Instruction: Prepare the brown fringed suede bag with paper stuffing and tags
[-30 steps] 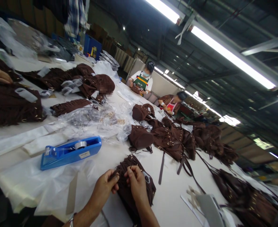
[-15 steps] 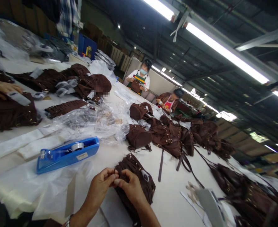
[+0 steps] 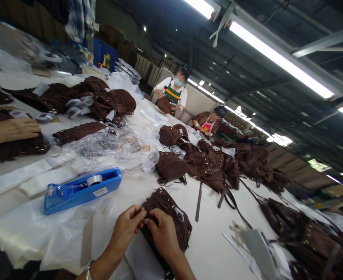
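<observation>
A dark brown fringed bag with gold eyelets lies on the table in front of me, a small grey wrapped piece on its upper side. My left hand pinches at the bag's left edge, thumb against the fingers. Close beside it, my right hand rests over the bag, its thumb and index finger also pinched at that edge. The fingers hide the small part held between them. White sheet material lies under the bag.
A blue tape dispenser stands to the left on white paper. Clear plastic bags and more brown bags spread across the table. A grey device is at lower right. Another person's hand rests on a bag at far left; two people work beyond.
My hands stay at the same edge, with the fingers shifting slightly. At far left, the other person's hand has moved right over the bag.
</observation>
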Demonstrator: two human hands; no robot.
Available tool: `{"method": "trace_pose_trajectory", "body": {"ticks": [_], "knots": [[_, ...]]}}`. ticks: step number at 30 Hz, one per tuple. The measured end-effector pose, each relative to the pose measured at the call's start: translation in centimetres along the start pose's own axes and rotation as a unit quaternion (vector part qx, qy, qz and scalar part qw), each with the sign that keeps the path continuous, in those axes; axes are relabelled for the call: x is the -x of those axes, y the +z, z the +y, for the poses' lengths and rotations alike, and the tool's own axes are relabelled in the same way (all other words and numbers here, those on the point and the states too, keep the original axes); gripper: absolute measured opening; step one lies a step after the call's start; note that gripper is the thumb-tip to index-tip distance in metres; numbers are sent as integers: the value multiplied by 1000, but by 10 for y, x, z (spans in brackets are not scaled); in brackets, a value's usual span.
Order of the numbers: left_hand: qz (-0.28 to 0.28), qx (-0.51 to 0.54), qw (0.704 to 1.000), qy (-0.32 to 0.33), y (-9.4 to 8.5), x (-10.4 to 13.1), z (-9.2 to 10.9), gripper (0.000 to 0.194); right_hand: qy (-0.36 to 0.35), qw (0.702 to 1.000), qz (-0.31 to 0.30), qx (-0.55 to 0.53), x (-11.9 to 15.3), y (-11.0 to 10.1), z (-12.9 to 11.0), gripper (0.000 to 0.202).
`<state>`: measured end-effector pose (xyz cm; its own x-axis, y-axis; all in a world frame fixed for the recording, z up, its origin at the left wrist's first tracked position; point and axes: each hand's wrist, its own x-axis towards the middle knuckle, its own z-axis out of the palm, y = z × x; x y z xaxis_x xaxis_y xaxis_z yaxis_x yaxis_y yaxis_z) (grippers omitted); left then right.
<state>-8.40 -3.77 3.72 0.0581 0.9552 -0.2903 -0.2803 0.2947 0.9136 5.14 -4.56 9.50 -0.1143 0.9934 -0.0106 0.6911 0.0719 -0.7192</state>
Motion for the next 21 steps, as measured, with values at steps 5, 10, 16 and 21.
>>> {"method": "trace_pose_trajectory", "body": {"ticks": [5,10,16,21], "knots": [[-7,4,1000,7,1,1,0,36,30,994,-33,-97,0,-6,3,16],[-17,20,999,20,2,3,2,37,51,984,-33,-166,-2,-6,8,32],[-18,66,998,8,1,8,4,42,48,986,-7,-161,1,-4,8,27],[-26,78,996,15,-2,7,-1,44,61,979,15,-195,1,-2,11,30]]}}
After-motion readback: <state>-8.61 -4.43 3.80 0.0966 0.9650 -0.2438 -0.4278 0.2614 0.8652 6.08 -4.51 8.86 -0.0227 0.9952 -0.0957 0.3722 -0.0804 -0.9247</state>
